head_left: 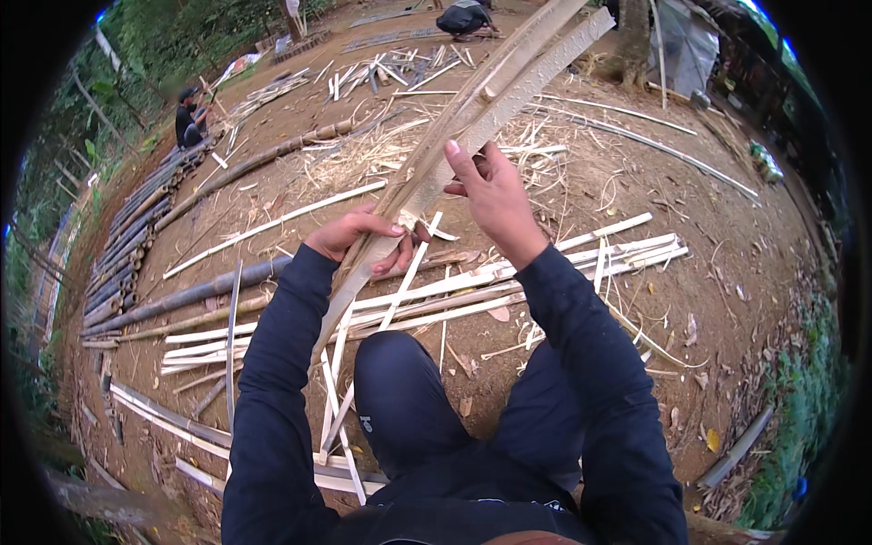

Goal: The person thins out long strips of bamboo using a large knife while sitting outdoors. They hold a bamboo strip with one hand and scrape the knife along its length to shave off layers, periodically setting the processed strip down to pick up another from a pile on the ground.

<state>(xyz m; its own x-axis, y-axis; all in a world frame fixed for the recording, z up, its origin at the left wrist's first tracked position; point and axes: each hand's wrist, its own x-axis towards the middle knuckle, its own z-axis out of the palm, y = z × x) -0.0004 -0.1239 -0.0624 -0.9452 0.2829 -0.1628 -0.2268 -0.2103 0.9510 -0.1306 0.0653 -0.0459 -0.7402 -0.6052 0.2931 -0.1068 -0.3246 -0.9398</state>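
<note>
Outdoors, both hands' grip closes on a split bamboo strip (472, 118): left hand (359, 238), right hand (495, 195).

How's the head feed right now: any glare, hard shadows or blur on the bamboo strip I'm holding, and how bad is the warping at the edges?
Head view: soft, even daylight, with no glare or hard shadows. The bamboo strip is sharp at the left hand and right hand, and looks slightly softer at its far tip. Fisheye bend curves the bamboo poles at the left rim; the corners are black.
</note>
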